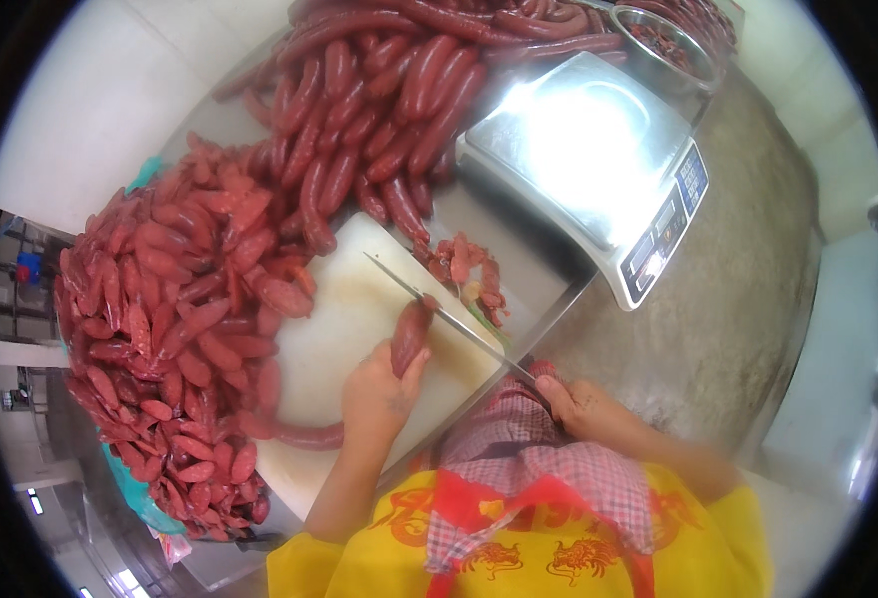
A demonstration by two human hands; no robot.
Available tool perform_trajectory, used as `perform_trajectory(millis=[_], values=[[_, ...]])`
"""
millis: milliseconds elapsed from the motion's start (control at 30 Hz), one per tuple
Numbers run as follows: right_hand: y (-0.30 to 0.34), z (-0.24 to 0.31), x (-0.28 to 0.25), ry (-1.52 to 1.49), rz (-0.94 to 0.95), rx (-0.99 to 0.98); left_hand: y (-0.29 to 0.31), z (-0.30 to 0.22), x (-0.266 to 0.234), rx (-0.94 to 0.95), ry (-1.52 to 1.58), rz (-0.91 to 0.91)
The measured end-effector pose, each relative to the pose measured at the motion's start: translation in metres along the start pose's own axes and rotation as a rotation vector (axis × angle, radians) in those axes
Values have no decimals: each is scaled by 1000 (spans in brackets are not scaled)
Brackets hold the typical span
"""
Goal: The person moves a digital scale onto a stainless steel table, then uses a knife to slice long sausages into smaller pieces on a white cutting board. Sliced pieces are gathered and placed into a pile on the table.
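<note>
My left hand [377,397] is closed around a short dark-red sausage [411,341], tilted with its upper end at the blade. My right hand [571,405] grips the handle of a long thin knife [474,337]. The blade runs across the sausage's far end; whether it has cut in, I cannot tell. Beneath both is a white cutting board [334,311]. A longer curved sausage [309,436] reaches across the board to my left wrist. Past the board's right edge lies a small heap of sausage end scraps [467,267].
On the left is a large pile of slant-cut sausage pieces [175,299], partly over green plastic [140,490]. Whole sausages [359,110] are heaped at the back. A digital scale [584,149] stands right of them, with a metal bowl [670,48] of small reddish bits behind it.
</note>
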State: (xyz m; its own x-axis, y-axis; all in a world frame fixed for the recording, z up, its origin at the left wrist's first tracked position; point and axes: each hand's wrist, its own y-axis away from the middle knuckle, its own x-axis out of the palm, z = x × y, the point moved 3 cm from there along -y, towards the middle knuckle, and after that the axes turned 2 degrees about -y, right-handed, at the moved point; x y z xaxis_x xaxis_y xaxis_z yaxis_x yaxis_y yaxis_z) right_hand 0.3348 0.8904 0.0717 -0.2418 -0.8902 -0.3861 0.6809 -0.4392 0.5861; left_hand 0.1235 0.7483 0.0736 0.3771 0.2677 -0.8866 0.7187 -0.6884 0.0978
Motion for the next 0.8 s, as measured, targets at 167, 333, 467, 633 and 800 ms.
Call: perform_trajectory(millis=[167, 333, 467, 633, 800], values=[[-43, 0, 10, 134, 37, 98, 2, 1, 5, 38, 27, -5], [-44, -11, -16, 176, 63, 90, 10, 10, -10, 110, -36, 10], [-22, -11, -38, 196, -61, 87, 19, 13, -13, 170, -86, 7], [-19, 31, -15, 419, -17, -236, 20, 6, -13, 283, -108, -74], [-40, 64, 10, 528, -62, -494, 19, 6, -17, 275, -119, -44]])
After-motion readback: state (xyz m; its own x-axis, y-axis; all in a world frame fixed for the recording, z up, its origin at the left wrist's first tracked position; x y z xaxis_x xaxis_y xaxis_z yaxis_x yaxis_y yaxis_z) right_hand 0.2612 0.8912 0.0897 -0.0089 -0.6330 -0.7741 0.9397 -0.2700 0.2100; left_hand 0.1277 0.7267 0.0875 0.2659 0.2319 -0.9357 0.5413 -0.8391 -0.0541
